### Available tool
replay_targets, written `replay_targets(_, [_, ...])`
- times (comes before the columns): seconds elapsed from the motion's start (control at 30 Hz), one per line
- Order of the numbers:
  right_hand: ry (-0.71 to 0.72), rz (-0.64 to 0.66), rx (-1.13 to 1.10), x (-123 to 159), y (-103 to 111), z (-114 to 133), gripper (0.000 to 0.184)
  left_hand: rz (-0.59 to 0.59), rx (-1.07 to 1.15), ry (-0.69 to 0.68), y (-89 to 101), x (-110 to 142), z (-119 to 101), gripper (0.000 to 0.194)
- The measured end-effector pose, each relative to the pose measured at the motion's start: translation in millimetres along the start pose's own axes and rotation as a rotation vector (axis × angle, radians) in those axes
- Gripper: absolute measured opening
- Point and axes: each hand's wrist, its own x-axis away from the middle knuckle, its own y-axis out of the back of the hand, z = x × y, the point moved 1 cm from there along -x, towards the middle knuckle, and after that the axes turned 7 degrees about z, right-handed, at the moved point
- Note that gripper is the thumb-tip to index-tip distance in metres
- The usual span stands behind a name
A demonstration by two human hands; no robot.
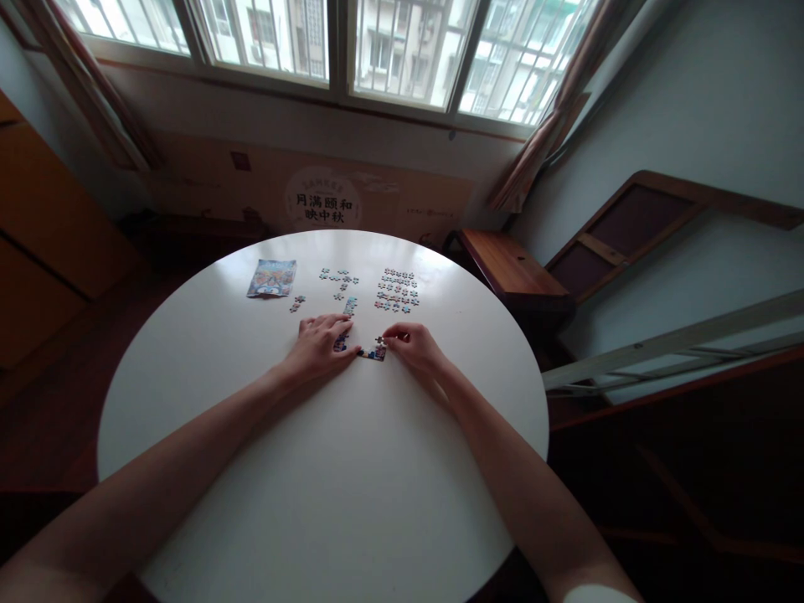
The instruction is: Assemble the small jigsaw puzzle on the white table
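Observation:
Joined jigsaw pieces (372, 355) lie on the white round table, between my two hands. My left hand (319, 342) rests flat with fingers spread over their left part, which it partly hides. At the right corner, my right hand (411, 343) pinches a small puzzle piece (380, 340) between thumb and forefinger. Just beyond my left fingertips is a short joined strip of pieces (350, 306). Farther back, loose puzzle pieces (397, 289) are laid out in rows on the right, and more scattered pieces (339, 276) lie in the middle.
A picture sheet or packet (272, 278) lies at the table's back left, with a few pieces (297, 304) near it. The round table (327, 502) has a wooden stool (512, 264) beyond its right edge. A printed cardboard panel (402, 188) stands under the window.

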Motion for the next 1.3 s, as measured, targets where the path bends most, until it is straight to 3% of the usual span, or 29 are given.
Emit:
replay_targets(0.27, [0.037, 0.044, 0.047, 0.0, 0.3, 0.1, 0.009, -0.010, -0.009, 0.002, 0.2, -0.3, -0.4, 0.047])
replay_targets(0.67, [0.089, 0.002, 0.065, 2.1, -1.8, -0.4, 0.009, -0.015, -0.013, 0.008, 1.1, 1.0, -1.5, 0.047])
replay_targets(1.3, [0.034, 0.009, 0.135, -0.7, -6.8, -0.3, 0.009, -0.043, 0.008, 0.019, 1.6, 1.0, -1.7, 0.045])
